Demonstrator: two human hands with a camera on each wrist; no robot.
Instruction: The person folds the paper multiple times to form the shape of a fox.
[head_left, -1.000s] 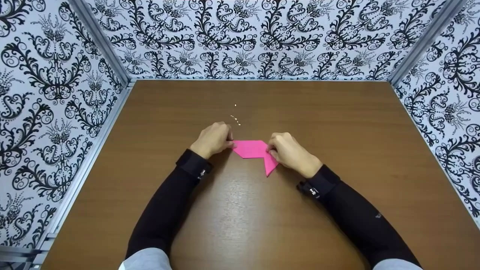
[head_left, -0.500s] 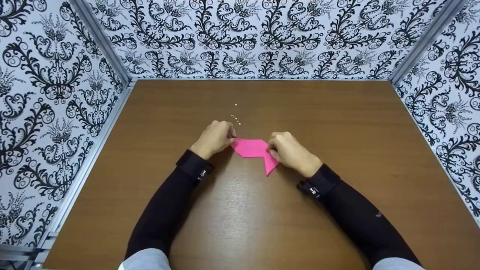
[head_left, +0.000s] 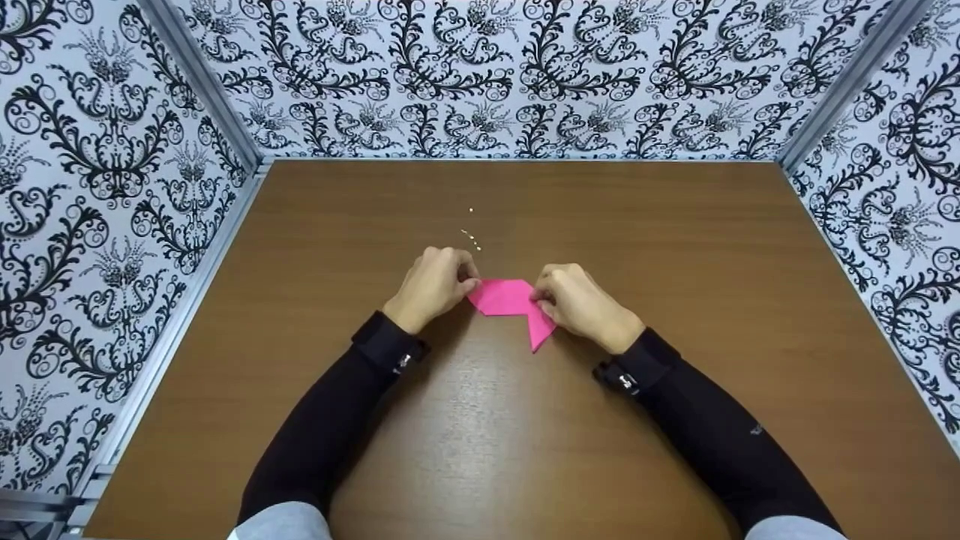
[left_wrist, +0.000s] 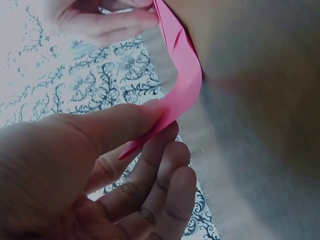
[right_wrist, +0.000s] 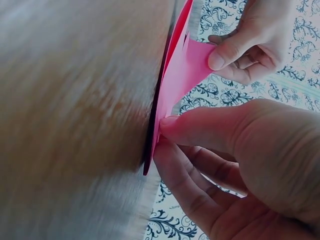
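Observation:
A folded piece of pink paper (head_left: 504, 298) lies between the two hands near the middle of the table, one pointed flap hanging toward the person on the right. My left hand (head_left: 436, 283) pinches its left end between thumb and fingers; in the left wrist view that end of the paper (left_wrist: 189, 82) curves up off the table. My right hand (head_left: 581, 304) pinches the right part by the pointed flap, low on the tabletop. In the right wrist view the thumb and forefinger of the right hand (right_wrist: 220, 150) meet on the paper's edge (right_wrist: 172, 82).
The brown wooden table (head_left: 480, 450) spreads around the hands. Several tiny pale specks (head_left: 471, 238) lie on it beyond the left hand. Patterned black-and-white walls (head_left: 480, 82) with grey metal posts (head_left: 199, 82) border the back and sides.
The left hand has shifted slightly to the right, bringing its end of the pink paper up and inward. The right hand has stayed in place.

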